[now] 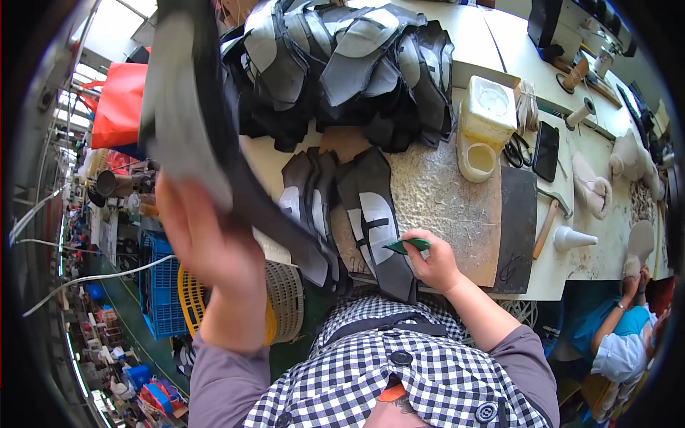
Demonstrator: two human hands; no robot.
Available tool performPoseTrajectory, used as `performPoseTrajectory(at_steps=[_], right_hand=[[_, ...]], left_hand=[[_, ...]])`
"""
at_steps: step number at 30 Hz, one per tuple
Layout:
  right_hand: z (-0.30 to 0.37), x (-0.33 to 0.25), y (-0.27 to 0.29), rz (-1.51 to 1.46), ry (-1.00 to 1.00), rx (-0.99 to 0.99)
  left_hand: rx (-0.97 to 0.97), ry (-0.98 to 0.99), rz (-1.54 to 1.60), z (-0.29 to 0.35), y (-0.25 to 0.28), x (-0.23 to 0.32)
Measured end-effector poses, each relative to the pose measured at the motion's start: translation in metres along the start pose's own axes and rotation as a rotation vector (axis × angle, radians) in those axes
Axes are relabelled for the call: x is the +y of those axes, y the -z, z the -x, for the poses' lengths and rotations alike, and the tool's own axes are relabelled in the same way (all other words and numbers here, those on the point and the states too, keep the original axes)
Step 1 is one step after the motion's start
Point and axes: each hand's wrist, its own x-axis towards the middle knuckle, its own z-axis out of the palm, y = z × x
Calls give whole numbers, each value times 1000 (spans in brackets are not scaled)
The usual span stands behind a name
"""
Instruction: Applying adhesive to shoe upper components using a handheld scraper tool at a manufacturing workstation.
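My left hand [207,239], raised at the left and blurred, grips a long dark shoe-upper piece [182,107] with a pale grey panel. Low over the bench, the fingers of my right hand [434,262] pinch a small flat green tool [410,246]. Its tip is at the edge of a dark upper piece [391,269] with white patches and a black strip, lying on the bench's near edge. To its left, more upper pieces [303,185] lie overlapped. Farther back rises a heap of similar grey and black pieces [357,53].
A glue-crusted board [449,214] lies under the work. Right of it are a yellowed square tub [490,103], a small jar [478,160], scissors [517,151], a phone [546,150], a hammer [546,228] and a white cone-tipped bottle [574,238]. Another person [621,349] sits at far right.
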Motion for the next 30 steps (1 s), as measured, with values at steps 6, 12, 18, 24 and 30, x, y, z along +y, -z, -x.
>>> performPoseTrajectory(at_steps=[6,12,18,24,30], right_hand=[[-43,-5,51,-62,-7,533],[-82,63,113,290,-254,606],[-96,68,120,148,-314,668],[-86,53,38,-416,-623,359],[-114,67,-39,112,-250,407]], left_hand=[[-142,51,-421,-113,-71,-105],[-136,3,-796,-66,-52,-196],[-337,270,-675,62,5,-172],[-673,831,-913,114,32,-184],[-714,826,-933,111,37,-200]])
